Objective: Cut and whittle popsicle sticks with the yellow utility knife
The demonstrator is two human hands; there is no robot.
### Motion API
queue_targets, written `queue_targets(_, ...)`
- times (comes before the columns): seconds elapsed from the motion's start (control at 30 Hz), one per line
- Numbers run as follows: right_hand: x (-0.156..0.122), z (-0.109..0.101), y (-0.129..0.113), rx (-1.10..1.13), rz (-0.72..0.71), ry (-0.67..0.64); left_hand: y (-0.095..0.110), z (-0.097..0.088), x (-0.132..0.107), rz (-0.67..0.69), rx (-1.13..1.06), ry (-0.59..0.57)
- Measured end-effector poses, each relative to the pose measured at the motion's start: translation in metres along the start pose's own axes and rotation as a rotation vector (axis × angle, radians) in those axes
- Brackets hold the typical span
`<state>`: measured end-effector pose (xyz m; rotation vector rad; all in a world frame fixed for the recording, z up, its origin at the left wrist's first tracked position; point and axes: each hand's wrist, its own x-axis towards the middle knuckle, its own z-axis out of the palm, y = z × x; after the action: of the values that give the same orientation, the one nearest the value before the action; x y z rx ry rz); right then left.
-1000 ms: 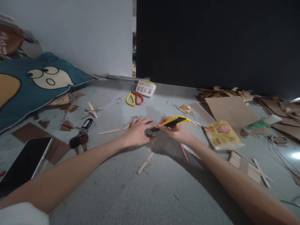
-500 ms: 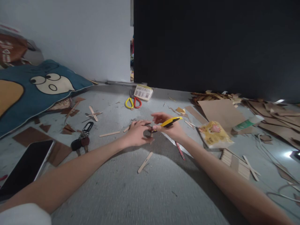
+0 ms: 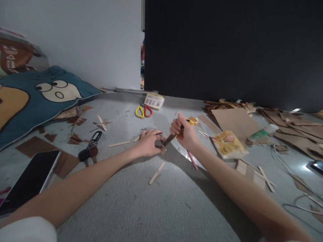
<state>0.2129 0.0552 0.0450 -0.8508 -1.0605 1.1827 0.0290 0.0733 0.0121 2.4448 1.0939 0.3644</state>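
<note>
My right hand (image 3: 186,131) is wrapped like a fist around a yellow and black utility knife (image 3: 173,136), thumb on top. The knife slants down to the left, its tip at the fingertips of my left hand (image 3: 149,144). That hand lies low over the grey surface, thumb and fingers curled around a small brown piece (image 3: 163,146), mostly hidden, whose kind I cannot tell. Just in front of it rests a craft stick (image 3: 156,173) with a dark mark. Another craft stick (image 3: 119,144) lies left of the hand, and a red pencil (image 3: 192,161) lies below my right wrist.
Scissors (image 3: 143,111) and a small white pack (image 3: 154,101) lie beyond my hands. Keys (image 3: 88,153), a phone (image 3: 30,179) and a blue cushion (image 3: 47,95) are at left. At right are a yellow packet (image 3: 229,144), a glue stick (image 3: 262,133), bundled sticks (image 3: 249,174) and cardboard (image 3: 234,122).
My right hand has gone from a pen-like hold to a fist around the knife, which now points more steeply down to the left. My left hand has stayed in place.
</note>
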Motion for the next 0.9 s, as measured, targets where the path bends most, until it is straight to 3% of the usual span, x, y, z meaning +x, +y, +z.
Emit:
queue_targets(0.3, 0.0025, -0.0048, -0.0048, -0.042, -0.113, 0.033, -0.0045, 0.0071, -0.0019, 0.062, -0.024, 0.05)
queue_targets(0.57, 0.0019, -0.0002, 0.0021, 0.038, -0.05, -0.026, -0.0026, 0.0075, -0.0042, 0.067, -0.007, 0.047)
queue_targets(0.9, 0.0026, -0.0045, 0.0038, -0.014, -0.09, -0.071, -0.0013, 0.0069, -0.0047, 0.067, -0.015, 0.045)
